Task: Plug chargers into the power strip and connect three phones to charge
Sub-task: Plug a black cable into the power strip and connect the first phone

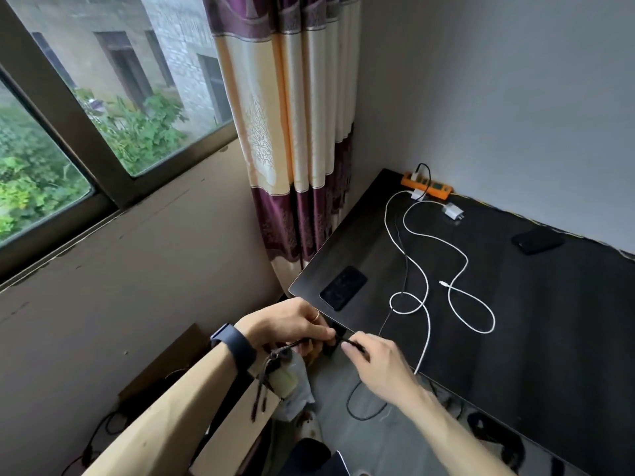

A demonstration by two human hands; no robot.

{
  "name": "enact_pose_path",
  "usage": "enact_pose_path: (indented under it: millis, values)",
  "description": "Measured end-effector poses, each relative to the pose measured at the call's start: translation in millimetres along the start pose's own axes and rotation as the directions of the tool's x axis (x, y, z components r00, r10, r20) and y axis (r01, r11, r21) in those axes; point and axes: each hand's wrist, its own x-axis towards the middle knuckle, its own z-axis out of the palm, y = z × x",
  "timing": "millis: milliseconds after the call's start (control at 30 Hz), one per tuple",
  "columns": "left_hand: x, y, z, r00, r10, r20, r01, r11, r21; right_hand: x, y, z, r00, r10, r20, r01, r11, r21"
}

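Black cable — thin, limp, likely light — trails off desk edge; right hand fingers pinch its plug end, best grip point, left hand clasps a dark phone.

A power strip lies at the far corner of the desk, against the wall. A loose charger lies just in front of it, with a cable looping toward the near edge. One phone lies near the left edge, another far right by the wall. A curtain hangs left of the desk, a window further left.
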Motion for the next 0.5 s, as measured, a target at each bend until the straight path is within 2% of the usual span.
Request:
enact_pose_path:
  millis: [67,167,200,267,333,367,467,500]
  values:
    - [-2.5,0.5,-3.5,1.000,0.009,-0.010,-0.009,1.000,0.013,2.0,12.6,-2.8,0.996,0.046,-0.070,-0.045,0.999,0.025]
    - [-10.1,-19.9,-8.7,1.000,-0.012,-0.004,0.012,0.997,-0.070,0.1,33.4,-11.8,0.968,0.111,-0.224,-0.101,0.993,0.055]
    - [-11.7,-29.7,-9.4,1.000,-0.018,-0.010,0.017,0.995,-0.100,-0.8,38.4,-16.4,0.947,0.164,-0.277,-0.158,0.986,0.045]
    - [-17.4,-48.5,-11.4,0.998,-0.031,-0.057,0.020,0.983,-0.183,-3.5,52.9,-25.7,0.884,0.358,-0.301,-0.371,0.928,0.015]
    - [-23.5,-63.9,-15.0,0.994,-0.053,-0.096,0.025,0.962,-0.272,-4.4,71.4,-35.1,0.787,0.577,-0.218,-0.595,0.803,-0.025]
    - [-27.3,-70.4,-17.7,0.991,-0.070,-0.113,0.032,0.952,-0.306,-2.3,81.3,-38.4,0.722,0.672,-0.165,-0.679,0.734,0.021]
    - [-35.9,-92.6,-28.3,0.977,-0.150,-0.153,0.083,0.923,-0.375,11.4,98.7,-37.9,0.512,0.855,0.080,-0.794,0.436,0.423]
    - [-37.9,-98.9,-31.0,0.971,-0.183,-0.155,0.113,0.919,-0.379,17.6,97.5,-37.5,0.496,0.860,0.122,-0.798,0.395,0.455]
